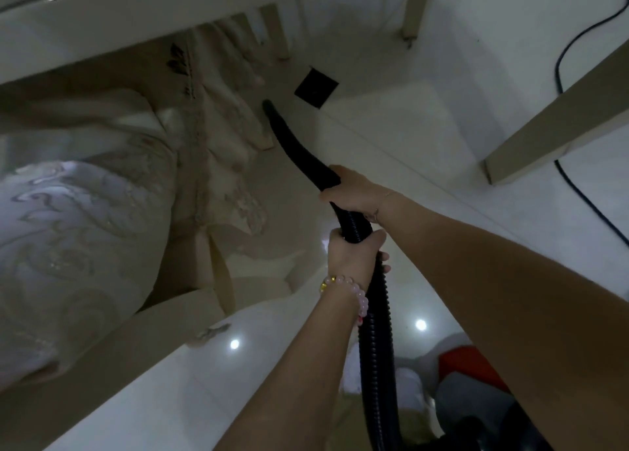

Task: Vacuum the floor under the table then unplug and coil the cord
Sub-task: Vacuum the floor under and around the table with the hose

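Both gripping: right hand (354,191) wrapped round nozzle (292,140), left hand (350,253) clenched on hose (377,331), to steer the tip over floor (391,134) beneath tabletop (102,18).

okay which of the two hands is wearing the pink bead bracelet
The left hand, the nearer one, gripping the ribbed black hose. Its wrist carries the pink bead bracelet. The right hand, farther up on the smooth nozzle, shows only a thin chain.
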### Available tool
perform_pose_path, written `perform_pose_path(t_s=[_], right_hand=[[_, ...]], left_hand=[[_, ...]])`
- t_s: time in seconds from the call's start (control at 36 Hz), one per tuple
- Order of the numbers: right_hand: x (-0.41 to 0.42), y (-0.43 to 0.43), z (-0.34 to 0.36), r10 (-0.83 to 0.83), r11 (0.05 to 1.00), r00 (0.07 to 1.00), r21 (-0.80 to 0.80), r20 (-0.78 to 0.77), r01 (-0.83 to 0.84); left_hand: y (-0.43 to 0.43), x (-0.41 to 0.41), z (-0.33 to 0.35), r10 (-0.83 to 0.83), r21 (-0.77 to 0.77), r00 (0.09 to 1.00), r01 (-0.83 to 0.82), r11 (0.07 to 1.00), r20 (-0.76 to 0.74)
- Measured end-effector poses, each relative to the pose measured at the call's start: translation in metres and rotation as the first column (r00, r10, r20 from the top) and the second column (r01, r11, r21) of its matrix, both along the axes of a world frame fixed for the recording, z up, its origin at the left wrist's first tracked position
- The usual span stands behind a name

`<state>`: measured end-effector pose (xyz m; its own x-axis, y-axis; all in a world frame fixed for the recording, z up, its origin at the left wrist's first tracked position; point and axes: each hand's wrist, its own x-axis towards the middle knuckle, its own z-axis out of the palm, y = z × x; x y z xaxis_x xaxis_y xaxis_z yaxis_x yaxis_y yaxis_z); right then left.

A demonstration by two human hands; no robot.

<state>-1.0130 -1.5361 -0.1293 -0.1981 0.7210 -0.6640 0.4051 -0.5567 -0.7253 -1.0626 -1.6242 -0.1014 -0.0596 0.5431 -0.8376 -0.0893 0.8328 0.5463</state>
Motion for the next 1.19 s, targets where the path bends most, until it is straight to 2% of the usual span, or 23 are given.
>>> perform_pose_path(t_s=[0.22, 0.36, 0.47, 0.67, 0.92, 1.03, 1.19], right_hand=[[0.016, 0.006, -0.016, -0.150, 0.988, 0.982, -0.007, 0.115, 0.151], [0.039, 0.005, -0.016, -0.246, 0.968, 0.952, -0.003, 0.180, 0.251], [0.070, 0.008, -0.014, -0.293, 0.953, 0.923, 0.002, 0.248, 0.302], [0.110, 0.020, -0.014, -0.341, 0.934, 0.906, -0.022, 0.252, 0.357], [0.118, -0.024, -0.010, -0.477, 0.863, 0.857, -0.083, 0.196, 0.499], [0.116, -0.044, 0.001, -0.509, 0.847, 0.852, -0.107, 0.120, 0.521], [0.112, -0.053, 0.032, -0.540, 0.834, 0.841, -0.123, 0.025, 0.539]], left_hand=[[0.008, 0.004, -0.003, -0.145, 0.064, 0.989, 0.144, 0.988, 0.018], [0.007, 0.015, -0.008, -0.321, 0.114, 0.938, 0.336, 0.935, -0.129], [0.010, 0.031, -0.005, -0.415, 0.154, 0.901, 0.431, 0.889, -0.126], [0.020, 0.062, 0.000, -0.483, 0.196, 0.856, 0.514, 0.835, -0.185], [-0.007, 0.061, 0.013, -0.595, 0.140, 0.770, 0.631, 0.763, -0.232], [-0.027, 0.060, 0.027, -0.621, 0.129, 0.739, 0.664, 0.736, -0.260], [-0.036, 0.063, 0.050, -0.622, 0.069, 0.743, 0.654, 0.754, -0.247]])
